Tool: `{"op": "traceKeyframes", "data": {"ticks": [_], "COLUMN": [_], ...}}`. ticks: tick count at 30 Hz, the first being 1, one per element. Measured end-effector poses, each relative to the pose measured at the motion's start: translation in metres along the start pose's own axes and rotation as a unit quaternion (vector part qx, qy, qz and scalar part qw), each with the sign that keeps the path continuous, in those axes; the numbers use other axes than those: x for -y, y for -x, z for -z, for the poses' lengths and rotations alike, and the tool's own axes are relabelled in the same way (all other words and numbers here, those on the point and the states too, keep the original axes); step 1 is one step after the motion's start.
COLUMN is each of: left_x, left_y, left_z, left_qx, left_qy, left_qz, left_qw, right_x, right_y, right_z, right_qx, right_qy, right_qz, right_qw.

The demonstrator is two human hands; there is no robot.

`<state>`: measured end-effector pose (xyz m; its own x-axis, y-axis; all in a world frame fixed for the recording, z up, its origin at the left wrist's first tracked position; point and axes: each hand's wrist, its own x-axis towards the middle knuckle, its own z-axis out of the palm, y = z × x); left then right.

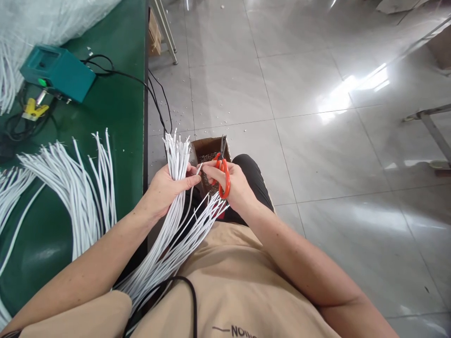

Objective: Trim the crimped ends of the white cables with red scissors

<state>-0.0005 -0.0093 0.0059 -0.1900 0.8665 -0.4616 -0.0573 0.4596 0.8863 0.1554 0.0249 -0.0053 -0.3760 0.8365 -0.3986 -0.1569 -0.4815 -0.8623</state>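
My left hand (169, 188) is closed around an upright bundle of white cables (178, 162), whose cut ends fan out above the fingers. Between its thumb and fingertips a single white cable (199, 170) sticks out to the right. My right hand (234, 183) has red-handled scissors (224, 178) hooked on its fingers, with the dark blades pointing up and away. Its thumb and fingertips pinch at the tip of that single cable. Below the hands, a second spread of white cables (202, 225) lies across my lap.
A cardboard box (211, 143) holding small bits stands below my hands. On the green table (120, 108) at left are more white cable bundles (77, 188), a teal device (58, 72) with a yellow clip (34, 110), and black cords. White scraps dot the tiled floor (239, 94).
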Motion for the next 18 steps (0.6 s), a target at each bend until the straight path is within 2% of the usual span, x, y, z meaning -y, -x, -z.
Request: {"op": "traceKeyframes", "data": {"ticks": [8, 18], "left_x": [-0.0008, -0.0004], "left_y": [0.0016, 0.0003], "left_z": [-0.0013, -0.0006], "left_qx": [0.007, 0.062], "left_qy": [-0.022, 0.018], "left_qz": [-0.008, -0.007], "left_qw": [1.0, 0.998], "right_x": [0.0032, -0.0013], "right_y": [0.0005, 0.0034], "right_z": [-0.0038, -0.0048], "right_qx": [-0.021, -0.022], "right_qy": [-0.016, -0.004], "right_qz": [0.001, 0.007], "right_qw": [1.0, 1.0]}}
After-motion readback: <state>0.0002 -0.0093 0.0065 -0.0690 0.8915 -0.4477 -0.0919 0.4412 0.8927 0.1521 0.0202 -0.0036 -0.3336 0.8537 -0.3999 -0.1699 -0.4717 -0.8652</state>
